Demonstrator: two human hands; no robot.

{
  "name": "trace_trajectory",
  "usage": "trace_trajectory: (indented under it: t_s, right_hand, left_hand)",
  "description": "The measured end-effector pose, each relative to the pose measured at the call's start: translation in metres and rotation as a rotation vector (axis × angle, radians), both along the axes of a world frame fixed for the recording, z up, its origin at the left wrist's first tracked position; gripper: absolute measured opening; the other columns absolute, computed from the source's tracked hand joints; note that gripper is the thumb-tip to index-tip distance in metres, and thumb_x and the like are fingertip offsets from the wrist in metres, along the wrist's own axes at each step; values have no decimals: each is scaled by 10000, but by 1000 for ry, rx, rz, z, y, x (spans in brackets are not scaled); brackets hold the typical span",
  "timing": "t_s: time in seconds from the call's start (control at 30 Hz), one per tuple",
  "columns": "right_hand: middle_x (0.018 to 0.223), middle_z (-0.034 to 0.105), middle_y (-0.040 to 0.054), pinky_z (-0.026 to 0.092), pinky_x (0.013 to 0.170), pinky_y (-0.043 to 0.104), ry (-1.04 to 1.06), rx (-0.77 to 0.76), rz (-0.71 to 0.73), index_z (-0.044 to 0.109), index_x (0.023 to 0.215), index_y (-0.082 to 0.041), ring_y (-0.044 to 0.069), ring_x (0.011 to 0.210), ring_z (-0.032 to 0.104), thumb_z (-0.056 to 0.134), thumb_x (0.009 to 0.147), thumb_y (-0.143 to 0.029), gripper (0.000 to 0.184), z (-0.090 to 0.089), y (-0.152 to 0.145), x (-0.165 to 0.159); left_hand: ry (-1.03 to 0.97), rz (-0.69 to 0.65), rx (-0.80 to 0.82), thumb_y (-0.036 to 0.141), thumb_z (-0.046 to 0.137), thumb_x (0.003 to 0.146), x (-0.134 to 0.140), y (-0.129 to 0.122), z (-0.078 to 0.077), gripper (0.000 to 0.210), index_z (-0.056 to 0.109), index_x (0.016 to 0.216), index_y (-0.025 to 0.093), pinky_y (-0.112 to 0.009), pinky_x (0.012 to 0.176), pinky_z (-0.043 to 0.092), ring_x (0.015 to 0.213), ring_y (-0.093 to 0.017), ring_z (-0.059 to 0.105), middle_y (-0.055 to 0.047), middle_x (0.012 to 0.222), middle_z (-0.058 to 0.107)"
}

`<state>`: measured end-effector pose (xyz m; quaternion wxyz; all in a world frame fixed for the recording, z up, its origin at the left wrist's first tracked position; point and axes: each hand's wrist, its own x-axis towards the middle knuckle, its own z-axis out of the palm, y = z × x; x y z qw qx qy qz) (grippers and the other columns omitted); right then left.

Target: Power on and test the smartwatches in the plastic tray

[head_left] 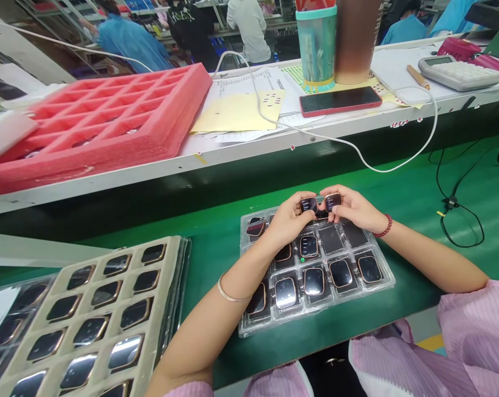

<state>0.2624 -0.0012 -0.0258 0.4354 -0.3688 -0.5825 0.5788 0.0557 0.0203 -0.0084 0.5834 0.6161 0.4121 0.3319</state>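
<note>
My left hand (288,219) is closed on a square watch (307,204) with a lit dark screen and a gold-coloured edge. Right beside it, my right hand (354,209) grips a second watch (332,201), whose screen also shows small text. Both are held above the far row of a clear plastic tray (387,282). Several more watches sit in its pockets, among them a lit watch (309,246) with a green dot at its lower edge. My left hand and forearm hide part of the tray.
A beige tray (172,253) full of watches lies on the green table (216,353) to the left. Behind, a white shelf (249,146) bears a red foam tray (166,138), papers, a phone (340,101), a teal cup (316,49) and a calculator (464,73). A white cable (357,151) hangs over its edge.
</note>
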Motion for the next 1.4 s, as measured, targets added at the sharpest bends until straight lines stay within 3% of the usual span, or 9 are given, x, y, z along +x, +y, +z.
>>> trace_trajectory:
  t_s: [0.17, 1.07, 1.23, 1.4]
  right_hand:
    - [902, 719, 23, 584, 578, 231, -1, -27, 10, 604, 1117, -173, 111, 621, 698, 612, 875, -187, 242, 0, 0, 0]
    - [866, 718, 25, 586, 588, 240, -38, 14, 13, 614, 1062, -170, 120, 627, 694, 604, 883, -182, 180, -1, 1, 0]
    - [912, 731, 38, 586, 583, 241, -30, 8, 19, 603, 1102, -171, 123, 642, 698, 598, 880, -179, 222, -1, 0, 0]
    - [1093, 721, 55, 606, 627, 246, 16, 40, -11, 560, 1211, -208, 133, 764, 720, 627, 819, -127, 405, -2, 1, 0]
  left_hand:
    - [29, -3, 10, 219, 578, 845, 1, -1, 4, 185, 650, 1005, 160, -258, 646, 521, 703, -134, 643, -44, 896, 703]
    - [50, -7, 35, 191, 571, 846, 1, -2, 5, 183, 655, 1005, 160, -253, 647, 535, 667, -123, 649, -40, 878, 716]
    - [34, -6, 21, 169, 579, 821, 0, 0, 1, 214, 648, 1024, 158, -267, 675, 544, 670, -123, 654, -40, 913, 718]
    - [-42, 48, 57, 88, 659, 703, -1, 3, -6, 414, 630, 1109, 160, -270, 747, 536, 793, -141, 665, -48, 986, 709]
